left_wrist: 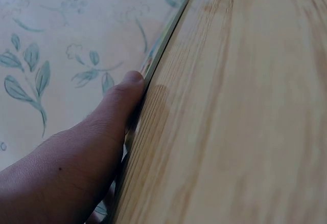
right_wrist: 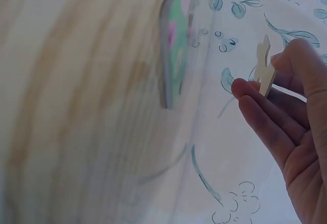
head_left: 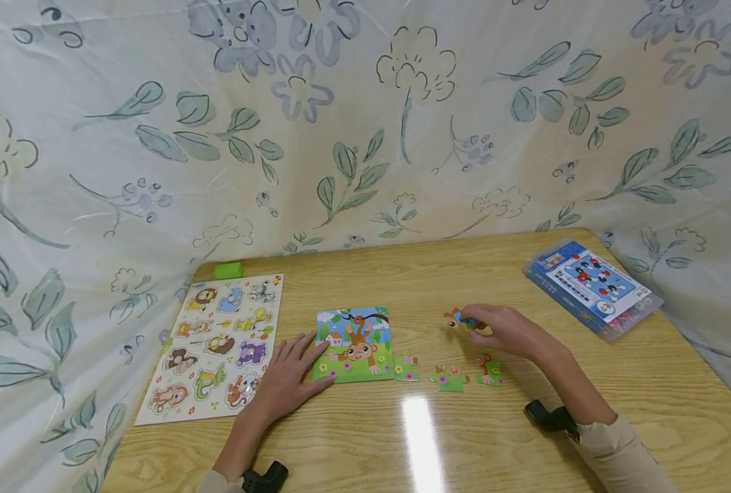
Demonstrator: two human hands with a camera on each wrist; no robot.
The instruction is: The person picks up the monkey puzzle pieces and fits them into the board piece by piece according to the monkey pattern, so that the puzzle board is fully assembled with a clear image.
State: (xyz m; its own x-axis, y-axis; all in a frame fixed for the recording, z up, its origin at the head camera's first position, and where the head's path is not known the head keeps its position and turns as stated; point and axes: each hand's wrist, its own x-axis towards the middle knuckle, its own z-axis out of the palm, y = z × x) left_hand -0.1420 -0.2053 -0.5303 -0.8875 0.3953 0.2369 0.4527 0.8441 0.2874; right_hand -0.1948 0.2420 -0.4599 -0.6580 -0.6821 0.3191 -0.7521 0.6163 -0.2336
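Note:
In the head view, a square monkey picture puzzle lies flat at the middle of the table. My left hand rests at its left side, fingers spread, with fingertips and thumb on its edge. To the right, my right hand pinches a jigsaw piece between thumb and fingers, above the table. Its pale edge with a notched outline shows in the right wrist view as a thin piece. Below lie three loose pieces: a green one beside the puzzle, a flowered one, and another farther right.
A white board of animal shapes lies on the left, partly under my left forearm and hand. Behind it sits a green block. A blue-and-white boxed set in clear plastic lies back right. Floral cloth hangs behind the wooden table.

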